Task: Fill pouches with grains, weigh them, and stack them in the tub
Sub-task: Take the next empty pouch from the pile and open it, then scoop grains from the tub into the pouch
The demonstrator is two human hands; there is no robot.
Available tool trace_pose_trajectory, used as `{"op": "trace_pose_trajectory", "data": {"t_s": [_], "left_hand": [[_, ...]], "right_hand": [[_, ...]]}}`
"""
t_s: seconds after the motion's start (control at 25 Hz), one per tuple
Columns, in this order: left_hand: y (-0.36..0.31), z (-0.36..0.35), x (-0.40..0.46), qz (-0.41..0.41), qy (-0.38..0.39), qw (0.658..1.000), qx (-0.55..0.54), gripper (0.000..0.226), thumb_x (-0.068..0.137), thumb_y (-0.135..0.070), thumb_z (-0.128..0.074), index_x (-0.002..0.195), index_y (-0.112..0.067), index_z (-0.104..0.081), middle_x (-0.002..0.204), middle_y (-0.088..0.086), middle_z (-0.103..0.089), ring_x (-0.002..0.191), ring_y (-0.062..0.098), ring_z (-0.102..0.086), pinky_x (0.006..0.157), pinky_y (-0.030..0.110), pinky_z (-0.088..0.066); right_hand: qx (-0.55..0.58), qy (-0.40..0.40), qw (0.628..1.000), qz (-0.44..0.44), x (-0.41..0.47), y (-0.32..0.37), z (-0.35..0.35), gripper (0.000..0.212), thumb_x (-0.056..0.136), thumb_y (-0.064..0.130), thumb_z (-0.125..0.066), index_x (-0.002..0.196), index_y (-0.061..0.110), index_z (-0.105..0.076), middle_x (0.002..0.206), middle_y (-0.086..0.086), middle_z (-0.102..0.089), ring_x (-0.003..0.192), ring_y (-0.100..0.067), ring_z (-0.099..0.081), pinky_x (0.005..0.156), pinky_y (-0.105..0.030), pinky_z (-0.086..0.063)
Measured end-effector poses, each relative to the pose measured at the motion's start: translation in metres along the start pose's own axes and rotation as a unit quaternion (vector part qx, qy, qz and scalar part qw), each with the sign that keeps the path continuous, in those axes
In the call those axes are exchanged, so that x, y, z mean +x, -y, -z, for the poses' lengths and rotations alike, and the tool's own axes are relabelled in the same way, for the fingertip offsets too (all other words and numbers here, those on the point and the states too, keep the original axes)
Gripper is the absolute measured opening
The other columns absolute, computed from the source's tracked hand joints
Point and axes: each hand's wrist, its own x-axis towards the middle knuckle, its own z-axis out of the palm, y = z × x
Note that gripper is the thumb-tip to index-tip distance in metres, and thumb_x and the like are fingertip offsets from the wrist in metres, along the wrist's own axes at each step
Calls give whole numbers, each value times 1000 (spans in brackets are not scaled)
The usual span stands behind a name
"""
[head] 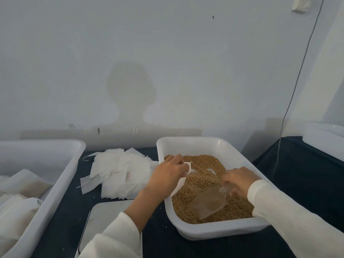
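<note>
A white tray [188, 144] on the right holds brown grains [202, 175]. My left hand [167, 174] grips an empty white pouch [181, 180] over the tray's left rim. My right hand [239, 180] holds the handle of a clear plastic scoop [209, 202], whose bowl lies low in the grains and carries some. A pile of empty white pouches [119, 174] lies on the dark table between the two containers. A large white tub [55, 164] at the left holds several filled pouches [20, 194]. A flat scale [104, 218] sits near me, partly under my left sleeve.
The table has a dark cloth [160, 239]. Another white container [323, 140] stands at the far right on a second dark surface. A thin cable [290, 101] hangs down the pale wall behind the tray.
</note>
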Motion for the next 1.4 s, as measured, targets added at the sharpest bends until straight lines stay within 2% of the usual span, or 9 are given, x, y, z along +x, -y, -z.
{"op": "trace_pose_trajectory", "data": {"t_s": [0.12,0.28,0.44,0.56,0.68,0.84,1.0,1.12,1.4], "left_hand": [[1,0,-1,0,10,1000,5,17,98,-25,-49,106,-18,-62,113,-2,-50,101,13,-46,80,28,-48],[3,-3,-1,0,16,1000,1,16,98,-21,-49,105,-16,-62,110,0,-49,97,13,-45,78,28,-48],[4,-6,2,-9,28,1000,-5,16,98,-17,-49,105,-15,-63,107,0,-50,97,14,-45,80,29,-46],[2,-8,8,-29,47,998,-21,11,96,-15,-52,101,-13,-62,102,0,-56,95,12,-47,82,27,-43],[-5,-11,12,-33,39,998,-41,3,92,-8,-57,94,-11,-57,94,2,-59,87,14,-50,76,26,-43],[-14,-16,17,-36,42,997,-59,5,91,-14,-59,90,-10,-57,94,3,-60,89,16,-51,76,26,-41],[-21,-18,19,-61,48,995,-62,7,90,-16,-61,89,-9,-62,95,3,-61,92,16,-52,80,29,-44],[-24,-17,19,-69,53,994,-63,8,90,-17,-61,91,-10,-64,97,3,-62,95,16,-52,83,32,-46],[-27,-11,19,-59,73,992,-85,16,91,-21,-60,98,-9,-67,103,4,-62,100,16,-52,87,33,-44]], "right_hand": [[77,-6,997,7,1,10,-16,24,84,16,-67,102,31,-64,111,15,-61,103,-9,-58,98,-22,-43],[231,25,973,-15,-3,15,-32,25,81,9,-70,85,33,-64,92,21,-61,85,-2,-61,69,-2,-41],[285,23,957,-46,-11,-1,-23,25,76,6,-73,82,29,-64,96,18,-63,100,-6,-59,91,-21,-48],[306,4,950,-69,-24,-22,-1,25,74,4,-74,80,26,-65,95,13,-65,98,-7,-60,86,-22,-46],[295,-24,950,-101,-37,-42,19,26,73,5,-77,79,27,-64,92,13,-64,93,-7,-59,86,-25,-39],[249,-47,957,-137,-44,-55,38,23,73,11,-78,82,26,-63,91,11,-61,93,-13,-59,89,-32,-45],[192,-32,969,-154,-41,-51,53,22,79,18,-74,84,32,-58,93,12,-60,94,-13,-60,88,-32,-47],[133,-2,977,-169,-34,-46,68,21,82,21,-71,99,27,-61,102,10,-58,104,-15,-58,87,-27,-44],[37,52,984,-166,-12,-37,86,31,84,23,-68,113,28,-59,118,6,-59,110,-19,-54,100,-42,-42]]}}
